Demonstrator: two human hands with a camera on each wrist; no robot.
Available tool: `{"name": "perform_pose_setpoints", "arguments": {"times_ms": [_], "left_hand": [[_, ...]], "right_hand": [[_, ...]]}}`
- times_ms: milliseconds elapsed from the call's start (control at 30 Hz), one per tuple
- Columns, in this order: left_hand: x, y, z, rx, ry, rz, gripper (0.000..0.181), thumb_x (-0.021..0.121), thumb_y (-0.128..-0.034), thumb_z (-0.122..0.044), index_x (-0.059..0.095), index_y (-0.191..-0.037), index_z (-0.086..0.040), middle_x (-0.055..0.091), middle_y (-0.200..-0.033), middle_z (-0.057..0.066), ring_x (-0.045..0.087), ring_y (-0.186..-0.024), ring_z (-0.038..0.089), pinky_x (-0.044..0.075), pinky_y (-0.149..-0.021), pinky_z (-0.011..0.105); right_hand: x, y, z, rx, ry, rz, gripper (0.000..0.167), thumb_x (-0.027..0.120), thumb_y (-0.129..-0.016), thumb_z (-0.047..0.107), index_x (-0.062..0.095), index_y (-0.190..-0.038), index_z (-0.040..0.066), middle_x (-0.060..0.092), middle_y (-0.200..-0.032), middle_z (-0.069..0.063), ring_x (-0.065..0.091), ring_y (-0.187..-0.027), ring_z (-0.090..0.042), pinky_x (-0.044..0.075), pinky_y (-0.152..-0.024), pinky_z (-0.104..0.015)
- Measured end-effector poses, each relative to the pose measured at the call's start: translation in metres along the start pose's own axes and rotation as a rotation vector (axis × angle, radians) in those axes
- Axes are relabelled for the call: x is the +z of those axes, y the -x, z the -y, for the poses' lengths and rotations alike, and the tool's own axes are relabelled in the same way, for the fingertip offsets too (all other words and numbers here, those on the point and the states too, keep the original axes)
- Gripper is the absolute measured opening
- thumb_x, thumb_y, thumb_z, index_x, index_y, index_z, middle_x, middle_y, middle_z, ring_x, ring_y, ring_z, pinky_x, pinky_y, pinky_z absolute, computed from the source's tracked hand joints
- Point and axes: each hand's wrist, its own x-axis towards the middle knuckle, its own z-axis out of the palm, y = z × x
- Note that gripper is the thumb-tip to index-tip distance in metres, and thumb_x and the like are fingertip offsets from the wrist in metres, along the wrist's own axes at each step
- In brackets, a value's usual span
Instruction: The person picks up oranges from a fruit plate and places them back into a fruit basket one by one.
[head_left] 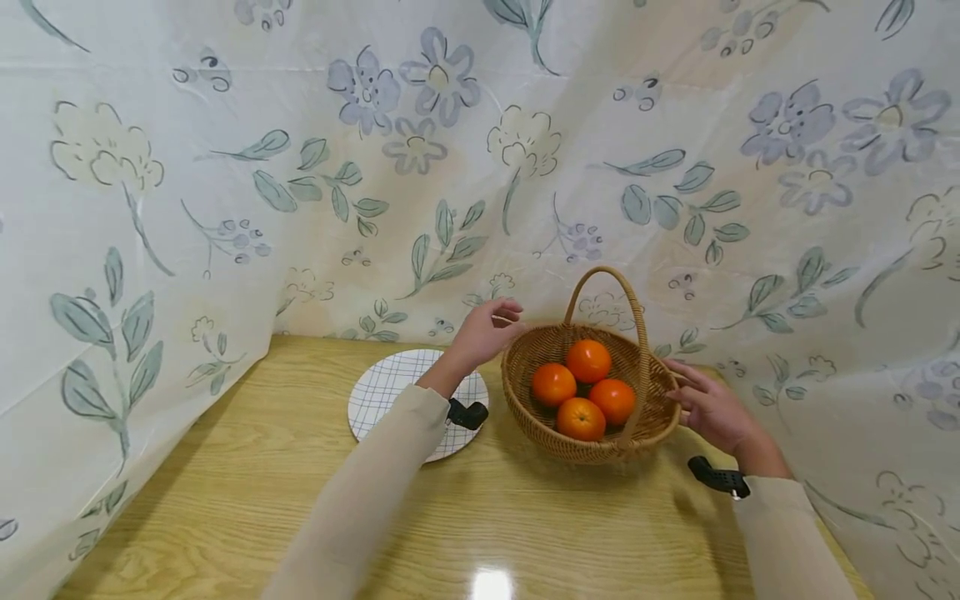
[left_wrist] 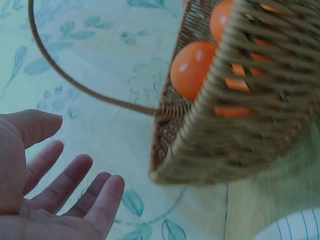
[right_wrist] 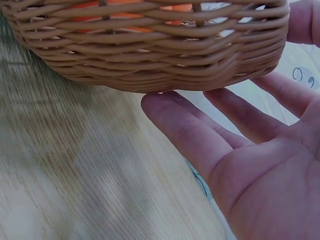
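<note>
A wicker basket (head_left: pixel 592 450) with a tall arched handle (head_left: pixel 637 325) holds several oranges (head_left: pixel 588 360). My right hand (head_left: pixel 712 408) is at the basket's right end. In the right wrist view its fingers (right_wrist: pixel 185 122) lie under the woven side, while the thumb (right_wrist: pixel 303 22) is up by the end of the rim, so it grips that end. My left hand (head_left: pixel 486 333) is near the basket's left rim, holding nothing. The left wrist view shows its fingers (left_wrist: pixel 102 200) relaxed and spread, apart from the basket.
A round white plate (head_left: pixel 382 392) with a thin grid pattern lies left of the basket, partly hidden under my left forearm. Floral cloth (head_left: pixel 450 192) hangs behind and along both sides of the wooden table (head_left: pixel 480 517).
</note>
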Motion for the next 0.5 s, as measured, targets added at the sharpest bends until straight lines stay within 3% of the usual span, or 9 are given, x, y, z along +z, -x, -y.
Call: {"name": "perform_pose_setpoints", "arguments": {"times_ms": [200,300,500], "left_hand": [[-0.025,0.012,0.011,-0.014,-0.038,-0.050,0.035,0.066,-0.1006,-0.022,0.062,-0.133,-0.011,0.064,-0.130,0.014,0.061,-0.125,0.032,0.054,-0.102,0.048],[-0.037,0.016,0.018,0.006,-0.060,-0.078,0.035,0.066,-0.1009,-0.020,0.061,-0.135,-0.010,0.064,-0.132,0.016,0.061,-0.126,0.034,0.053,-0.103,0.049],[-0.055,0.030,0.030,0.031,-0.122,-0.110,0.037,0.063,-0.1016,-0.018,0.059,-0.137,-0.008,0.062,-0.134,0.017,0.057,-0.130,0.038,0.050,-0.109,0.047]], "right_hand": [[0.002,-0.002,0.000,-0.045,0.034,0.004,0.062,0.047,-0.108,0.008,0.020,-0.163,0.008,0.045,-0.140,0.006,0.063,-0.116,-0.004,0.059,-0.090,-0.027],[0.004,-0.003,0.003,-0.071,0.100,-0.051,0.057,0.050,-0.108,0.012,0.027,-0.160,0.011,0.042,-0.144,0.001,0.060,-0.119,0.002,0.058,-0.091,-0.022],[0.008,0.001,0.010,-0.089,0.235,-0.168,0.061,0.054,-0.108,0.023,0.027,-0.162,0.013,0.029,-0.157,-0.022,0.056,-0.116,0.011,0.052,-0.090,-0.010]]}}
